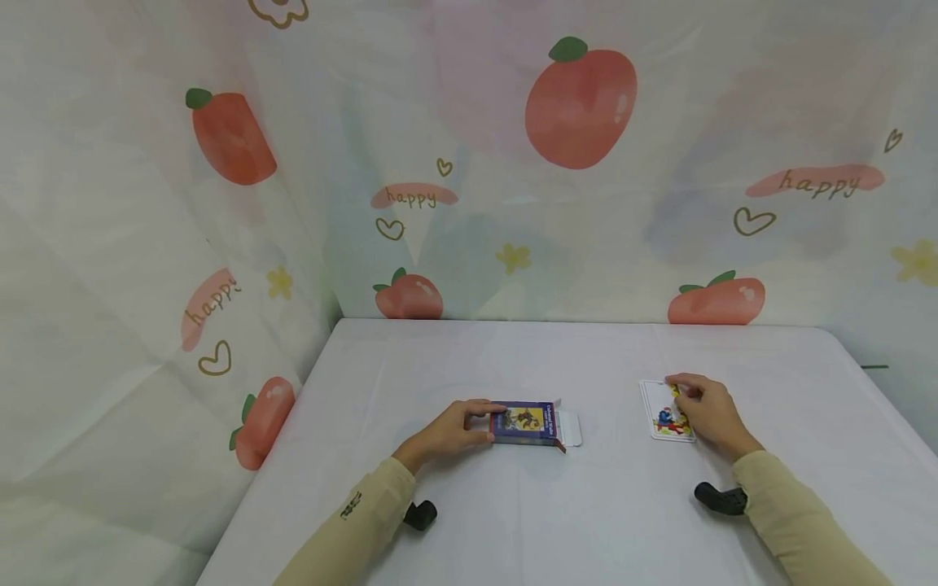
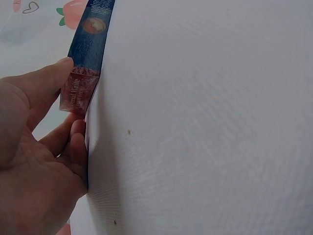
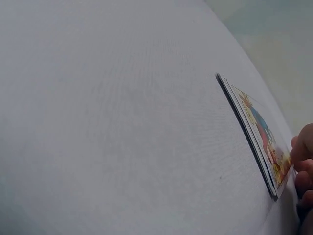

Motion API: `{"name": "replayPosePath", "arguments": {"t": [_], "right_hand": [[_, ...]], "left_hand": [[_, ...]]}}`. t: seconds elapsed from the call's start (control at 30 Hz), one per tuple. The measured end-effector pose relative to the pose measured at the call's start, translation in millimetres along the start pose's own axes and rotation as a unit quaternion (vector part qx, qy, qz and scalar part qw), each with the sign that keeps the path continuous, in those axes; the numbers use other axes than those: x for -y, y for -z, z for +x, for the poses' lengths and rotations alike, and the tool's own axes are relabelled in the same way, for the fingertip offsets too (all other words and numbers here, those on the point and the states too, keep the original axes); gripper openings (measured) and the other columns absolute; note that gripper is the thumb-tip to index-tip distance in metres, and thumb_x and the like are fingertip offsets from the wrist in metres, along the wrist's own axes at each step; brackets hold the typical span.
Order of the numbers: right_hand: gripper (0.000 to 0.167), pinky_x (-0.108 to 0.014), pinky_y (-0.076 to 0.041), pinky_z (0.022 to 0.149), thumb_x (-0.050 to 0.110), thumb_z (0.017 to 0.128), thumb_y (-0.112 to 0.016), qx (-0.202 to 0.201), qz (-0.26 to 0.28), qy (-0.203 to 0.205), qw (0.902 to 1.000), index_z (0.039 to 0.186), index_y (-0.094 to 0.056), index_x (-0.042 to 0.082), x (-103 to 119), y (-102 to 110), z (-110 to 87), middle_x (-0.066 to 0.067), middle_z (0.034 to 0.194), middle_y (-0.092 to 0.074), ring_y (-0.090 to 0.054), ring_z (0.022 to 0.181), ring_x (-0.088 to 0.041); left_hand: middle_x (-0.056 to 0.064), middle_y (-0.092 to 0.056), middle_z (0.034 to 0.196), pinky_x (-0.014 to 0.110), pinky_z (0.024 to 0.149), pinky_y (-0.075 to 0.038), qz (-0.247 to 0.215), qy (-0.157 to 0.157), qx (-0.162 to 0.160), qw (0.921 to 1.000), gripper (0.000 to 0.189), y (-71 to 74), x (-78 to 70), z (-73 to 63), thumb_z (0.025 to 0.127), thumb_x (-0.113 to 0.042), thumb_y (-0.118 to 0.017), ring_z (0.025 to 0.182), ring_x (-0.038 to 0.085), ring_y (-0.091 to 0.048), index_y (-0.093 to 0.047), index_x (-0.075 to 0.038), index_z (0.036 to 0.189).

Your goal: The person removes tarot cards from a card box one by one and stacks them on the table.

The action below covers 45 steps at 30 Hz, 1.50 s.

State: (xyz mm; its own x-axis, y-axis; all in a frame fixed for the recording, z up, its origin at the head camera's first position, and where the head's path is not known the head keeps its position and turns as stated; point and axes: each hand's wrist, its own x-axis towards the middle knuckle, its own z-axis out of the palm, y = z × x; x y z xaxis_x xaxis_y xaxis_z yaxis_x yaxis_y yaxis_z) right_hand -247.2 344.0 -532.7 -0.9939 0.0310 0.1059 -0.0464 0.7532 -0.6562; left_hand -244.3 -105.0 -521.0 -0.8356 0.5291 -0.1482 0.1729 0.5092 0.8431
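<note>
On the table lies a dark blue card box (image 1: 524, 423) with a yellow picture on its face. Its right end flap (image 1: 569, 428) stands open and shows white. My left hand (image 1: 449, 431) grips the box's left end, and in the left wrist view the thumb (image 2: 64, 66) presses near the red end panel (image 2: 76, 92). Over to the right, a small stack of picture cards (image 1: 663, 415) lies face up, a cartoon figure on the top card. My right hand (image 1: 711, 413) holds the stack by its right side, its fingers covering part of the top card.
A white cloth (image 1: 513, 521) covers the table, and its far edge meets a printed backdrop (image 1: 469, 244) with fruit and hearts. A black wrist mount (image 1: 421, 515) juts from the left sleeve, another black mount (image 1: 721, 498) from the right.
</note>
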Motion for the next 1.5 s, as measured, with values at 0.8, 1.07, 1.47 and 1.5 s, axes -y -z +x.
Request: {"name": "replayPosePath", "arguments": {"t": [0.8,1.07,1.47,1.5], "right_hand": [[0.046,-0.007,-0.042,0.069,0.025,0.107,-0.045,0.003,0.082,-0.032,0.9961,0.145,-0.051,-0.001,-5.4,15.0,-8.2,-0.03,0.146,-0.049,-0.04,0.091,0.02],[0.041,-0.002,-0.042,0.072,0.02,0.104,-0.055,-0.02,0.1,0.017,0.9946,0.136,-0.057,-0.005,11.4,13.7,-13.5,-0.032,0.129,-0.06,-0.044,0.087,0.026],[0.03,-0.007,-0.049,0.071,0.007,0.096,-0.065,-0.005,0.103,0.114,0.9881,0.124,-0.066,-0.004,39.6,-12.7,-25.7,-0.022,0.116,-0.068,-0.052,0.09,0.017],[0.03,-0.01,-0.05,0.068,0.007,0.096,-0.065,0.001,0.106,0.117,0.9874,0.124,-0.066,-0.004,42.9,-15.0,-27.2,-0.025,0.118,-0.067,-0.054,0.088,0.015]], "left_hand": [[0.004,-0.046,0.159,0.052,0.121,-0.036,-0.003,0.006,-0.001,1.0,0.047,-1.6,0.9,-0.7,0.095,-0.021,-0.072,0.147,0.031,-0.042,-0.062,-0.033,0.139],[0.003,-0.046,0.158,0.052,0.121,-0.036,-0.002,0.007,-0.001,1.0,0.046,-0.5,0.1,-1.0,0.095,-0.021,-0.072,0.148,0.03,-0.04,-0.062,-0.035,0.138],[0.005,-0.046,0.159,0.05,0.121,-0.036,-0.006,0.006,-0.003,1.0,0.047,-0.5,2.9,0.1,0.094,-0.021,-0.073,0.15,0.03,-0.038,-0.063,-0.034,0.138],[0.004,-0.046,0.159,0.05,0.121,-0.036,-0.004,0.006,-0.003,1.0,0.047,-0.6,3.1,0.3,0.094,-0.021,-0.073,0.15,0.03,-0.038,-0.063,-0.034,0.138]]}}
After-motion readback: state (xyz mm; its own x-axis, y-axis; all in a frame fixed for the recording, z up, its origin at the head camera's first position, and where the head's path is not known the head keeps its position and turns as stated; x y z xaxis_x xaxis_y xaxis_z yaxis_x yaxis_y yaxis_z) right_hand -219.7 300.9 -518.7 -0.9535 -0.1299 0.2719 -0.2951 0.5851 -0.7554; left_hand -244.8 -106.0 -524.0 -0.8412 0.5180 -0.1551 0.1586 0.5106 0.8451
